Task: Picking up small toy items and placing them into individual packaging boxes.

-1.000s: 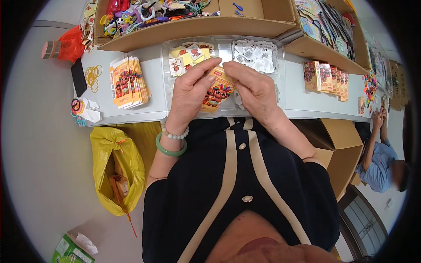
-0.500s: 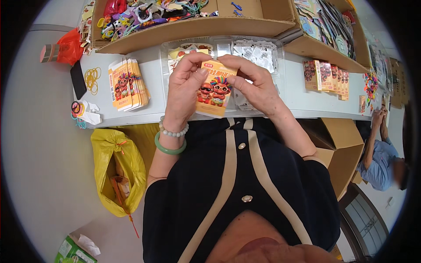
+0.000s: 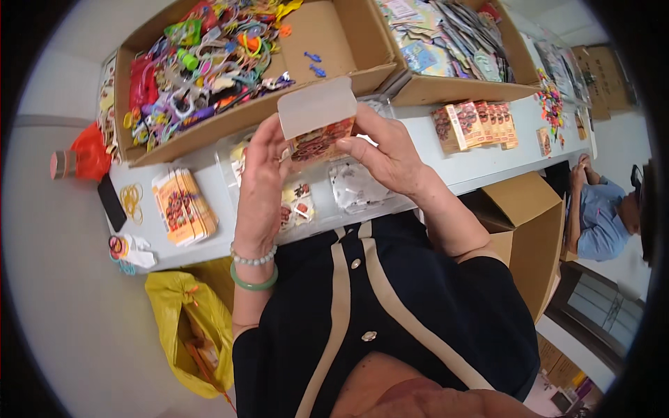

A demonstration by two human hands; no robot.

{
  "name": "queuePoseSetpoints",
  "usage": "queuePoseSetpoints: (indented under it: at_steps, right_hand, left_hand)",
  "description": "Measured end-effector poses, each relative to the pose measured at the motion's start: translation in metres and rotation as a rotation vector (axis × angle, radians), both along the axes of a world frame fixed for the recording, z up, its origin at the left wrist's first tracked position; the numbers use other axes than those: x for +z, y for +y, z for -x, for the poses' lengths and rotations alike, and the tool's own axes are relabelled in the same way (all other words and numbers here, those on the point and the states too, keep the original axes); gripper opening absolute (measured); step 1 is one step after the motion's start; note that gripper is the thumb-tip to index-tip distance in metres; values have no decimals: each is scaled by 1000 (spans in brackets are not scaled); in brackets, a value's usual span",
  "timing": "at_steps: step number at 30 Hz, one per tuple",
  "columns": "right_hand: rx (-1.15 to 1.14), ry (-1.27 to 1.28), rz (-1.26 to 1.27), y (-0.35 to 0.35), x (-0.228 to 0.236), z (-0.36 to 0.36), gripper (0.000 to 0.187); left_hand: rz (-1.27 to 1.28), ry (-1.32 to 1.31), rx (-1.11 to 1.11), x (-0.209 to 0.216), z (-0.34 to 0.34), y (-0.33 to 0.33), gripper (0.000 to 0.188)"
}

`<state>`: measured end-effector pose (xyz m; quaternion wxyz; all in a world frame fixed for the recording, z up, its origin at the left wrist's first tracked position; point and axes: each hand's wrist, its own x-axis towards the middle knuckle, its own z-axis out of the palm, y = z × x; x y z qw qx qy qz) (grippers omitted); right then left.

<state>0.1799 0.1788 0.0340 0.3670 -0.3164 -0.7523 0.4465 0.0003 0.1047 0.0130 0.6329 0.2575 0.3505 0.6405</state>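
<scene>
Above the tabletop, my two hands hold a small orange cardboard box [image 3: 322,145] with cartoon figures on it. Its pale flap [image 3: 317,108] stands raised at the top. My left hand [image 3: 259,184] grips the left edge, most fingers behind it. On the right side my right hand [image 3: 391,155] holds the box, its thumb on the front and the other fingers hidden behind. Below lies a clear plastic tray [image 3: 313,228], with small printed cards [image 3: 298,206] on its left and white packets [image 3: 359,187] on its right.
Behind the tray stand a carton of colourful trinkets [image 3: 209,70] and a carton of flat packets [image 3: 453,49]. A stack of flat boxes [image 3: 182,207] lies left; a row of filled-out boxes [image 3: 476,125] stands right. Rubber bands [image 3: 130,200] and a phone [image 3: 111,203] lie far left.
The flat orange box has been opened out and tilted, its flap now up. Both hands have moved slightly up the picture with it. The view has turned, showing more of the trinket carton.
</scene>
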Motion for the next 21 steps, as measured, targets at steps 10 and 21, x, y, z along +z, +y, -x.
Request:
queuePoseSetpoints:
  at_steps: [10, 21]
  right_hand:
    - [-258, -892, -282, 141, 43, -47, 35]
    - [275, -1557, -153, 213, -38, -72, 39]
  left_hand:
    - [69, 218, 100, -13, 5, 7, 22]
    - [176, 306, -9, -11, -10, 7, 30]
